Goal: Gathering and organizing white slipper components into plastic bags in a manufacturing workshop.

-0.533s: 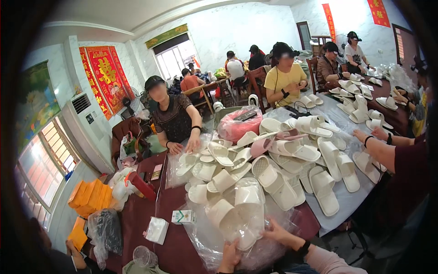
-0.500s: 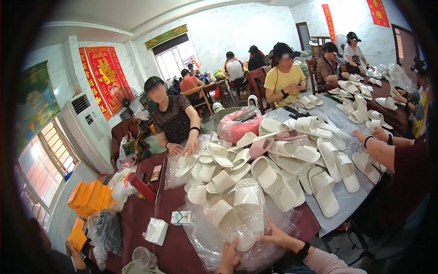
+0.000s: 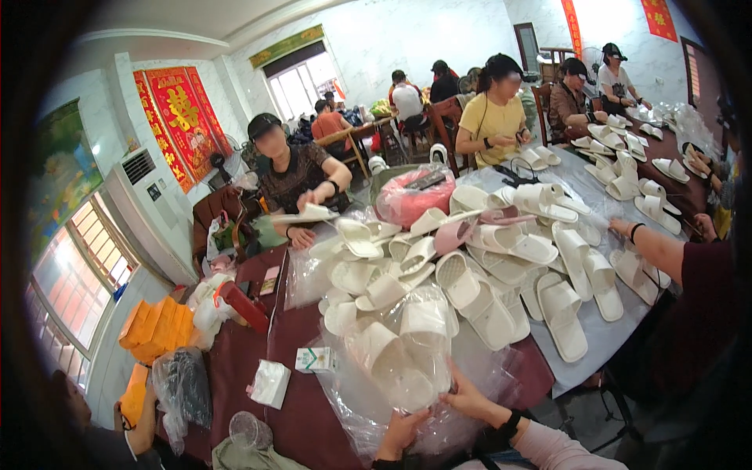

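Observation:
A pair of white slippers [image 3: 382, 350] lies inside a clear plastic bag [image 3: 435, 301] at the near end of the big pile. My left hand [image 3: 403, 431] is closed on the bag's near edge, just below the soles. From the right, my right hand [image 3: 468, 395] grips the bag beside the slipper, its fingertips partly hidden by the plastic. More flat clear bags [image 3: 352, 415] are spread under the slippers and around my hands. Loose white slippers [image 3: 478, 305] are heaped right beyond the bagged pair, with a pink slipper [image 3: 453, 237] among them.
On the dark red table [image 3: 301, 407] are a white-and-green box [image 3: 315, 359], a tissue pack [image 3: 269, 384], a plastic cup [image 3: 249, 430] and a bagged dark bundle [image 3: 186, 384]. Orange packets [image 3: 157, 327] stand at left. Co-workers sit around; one person [image 3: 290, 172] across holds a slipper.
The bagged slippers have shifted slightly up in the picture, and my hands stay on the bag. The co-worker across has lifted a white slipper off the pile.

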Available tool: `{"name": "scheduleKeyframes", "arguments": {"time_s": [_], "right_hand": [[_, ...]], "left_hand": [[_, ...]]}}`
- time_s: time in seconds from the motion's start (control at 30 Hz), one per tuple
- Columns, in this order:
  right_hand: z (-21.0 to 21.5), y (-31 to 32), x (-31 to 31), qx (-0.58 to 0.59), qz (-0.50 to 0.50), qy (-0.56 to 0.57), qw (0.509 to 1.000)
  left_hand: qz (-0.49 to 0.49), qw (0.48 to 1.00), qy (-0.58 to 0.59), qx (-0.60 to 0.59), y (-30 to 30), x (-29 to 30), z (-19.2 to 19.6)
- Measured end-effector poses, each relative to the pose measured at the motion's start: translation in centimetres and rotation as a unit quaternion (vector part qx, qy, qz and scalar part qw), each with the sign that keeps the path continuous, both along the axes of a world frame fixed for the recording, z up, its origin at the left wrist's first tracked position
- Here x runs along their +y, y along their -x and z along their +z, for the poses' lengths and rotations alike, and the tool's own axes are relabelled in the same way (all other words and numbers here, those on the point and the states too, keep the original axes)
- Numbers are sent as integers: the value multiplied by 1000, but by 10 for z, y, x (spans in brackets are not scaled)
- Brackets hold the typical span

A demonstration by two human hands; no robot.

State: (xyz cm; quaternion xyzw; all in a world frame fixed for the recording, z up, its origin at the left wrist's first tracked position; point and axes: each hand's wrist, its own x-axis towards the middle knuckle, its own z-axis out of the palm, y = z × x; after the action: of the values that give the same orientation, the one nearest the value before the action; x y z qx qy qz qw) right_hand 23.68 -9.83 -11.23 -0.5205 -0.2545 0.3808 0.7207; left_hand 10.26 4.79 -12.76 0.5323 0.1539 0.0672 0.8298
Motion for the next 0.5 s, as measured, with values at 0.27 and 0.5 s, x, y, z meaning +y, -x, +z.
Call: {"name": "scheduleKeyframes", "arguments": {"time_s": [0.27, 0.5], "right_hand": [[17, -4, 12, -105, -37, -9, 994], [-4, 7, 1, 88, -98, 27, 991]], "left_hand": [[71, 992, 104, 3, -5, -14, 30], [33, 999, 12, -12, 2, -4, 3]]}}
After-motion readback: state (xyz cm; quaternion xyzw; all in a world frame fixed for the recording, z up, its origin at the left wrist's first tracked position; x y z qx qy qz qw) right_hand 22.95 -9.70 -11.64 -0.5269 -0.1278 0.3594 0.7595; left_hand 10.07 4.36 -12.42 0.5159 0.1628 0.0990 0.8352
